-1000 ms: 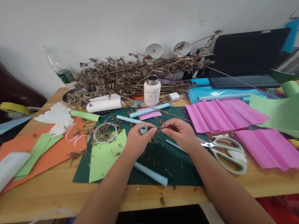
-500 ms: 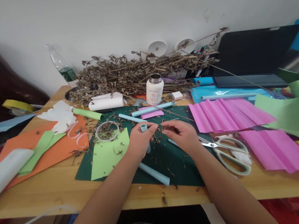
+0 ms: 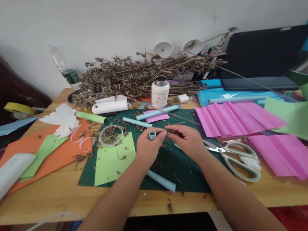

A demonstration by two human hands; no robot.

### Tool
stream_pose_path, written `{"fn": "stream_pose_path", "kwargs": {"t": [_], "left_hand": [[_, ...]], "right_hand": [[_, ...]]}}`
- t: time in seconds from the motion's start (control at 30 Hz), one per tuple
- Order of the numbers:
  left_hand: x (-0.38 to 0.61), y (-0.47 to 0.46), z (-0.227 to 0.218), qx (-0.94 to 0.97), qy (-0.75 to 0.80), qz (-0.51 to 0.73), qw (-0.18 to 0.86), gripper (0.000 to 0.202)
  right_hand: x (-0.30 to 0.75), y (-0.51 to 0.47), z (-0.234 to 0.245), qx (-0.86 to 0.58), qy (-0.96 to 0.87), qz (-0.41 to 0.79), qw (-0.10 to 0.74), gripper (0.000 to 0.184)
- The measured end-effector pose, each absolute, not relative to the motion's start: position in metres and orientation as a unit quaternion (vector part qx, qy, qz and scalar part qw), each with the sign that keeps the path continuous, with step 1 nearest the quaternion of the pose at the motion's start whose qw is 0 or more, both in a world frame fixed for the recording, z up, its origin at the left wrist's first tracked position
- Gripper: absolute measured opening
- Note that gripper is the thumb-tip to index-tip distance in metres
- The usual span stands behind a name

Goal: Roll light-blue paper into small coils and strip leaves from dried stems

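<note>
My left hand is closed around a rolled light-blue paper tube, whose open end points up past the thumb. Its thumb and finger meet my right hand at a small dried plant piece, which my right fingers pinch. Both hands are above a dark green mat scattered with dry crumbs. Another blue paper tube lies below my left hand, and two more blue tubes lie beyond. By my right wrist are scissors with pale handles.
A heap of dried plants lies along the wall, behind an open white bottle. Pink crepe paper and a black laptop are at right. Light green paper, a white ring and orange paper are at left.
The blue tube in my left hand has tilted, its open end now turned more toward me. My hands have drawn closer together at the dried piece.
</note>
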State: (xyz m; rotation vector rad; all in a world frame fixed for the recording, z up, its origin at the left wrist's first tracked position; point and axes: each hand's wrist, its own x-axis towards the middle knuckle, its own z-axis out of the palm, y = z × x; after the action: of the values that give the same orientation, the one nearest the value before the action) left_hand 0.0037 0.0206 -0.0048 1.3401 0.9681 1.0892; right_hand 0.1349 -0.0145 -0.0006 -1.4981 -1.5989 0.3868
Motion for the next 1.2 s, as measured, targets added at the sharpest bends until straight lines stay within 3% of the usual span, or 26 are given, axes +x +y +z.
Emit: {"fn": "stream_pose_path", "kwargs": {"t": [0.63,0.87,1.0,1.1,1.2], "left_hand": [[-0.001,0.019,0.0,0.704,0.423,0.45,0.35,0.009],[-0.002,0.02,0.001,0.677,0.411,0.431,0.432,0.014],[-0.002,0.018,0.001,0.661,0.404,0.406,0.485,0.025],[0.0,0.014,0.002,0.68,0.38,0.384,0.495,0.027],[0.003,0.011,0.001,0.717,0.354,0.367,0.475,0.02]], "right_hand": [[0.132,-0.014,0.002,-0.597,-0.612,0.255,0.451,0.014],[0.132,-0.015,0.003,-0.59,-0.603,0.256,0.472,0.01],[0.139,-0.014,0.001,-0.574,-0.546,0.289,0.538,0.01],[0.144,-0.017,-0.001,-0.529,-0.495,0.33,0.605,0.01],[0.146,-0.022,0.006,-0.505,-0.54,0.321,0.591,0.009]]}}
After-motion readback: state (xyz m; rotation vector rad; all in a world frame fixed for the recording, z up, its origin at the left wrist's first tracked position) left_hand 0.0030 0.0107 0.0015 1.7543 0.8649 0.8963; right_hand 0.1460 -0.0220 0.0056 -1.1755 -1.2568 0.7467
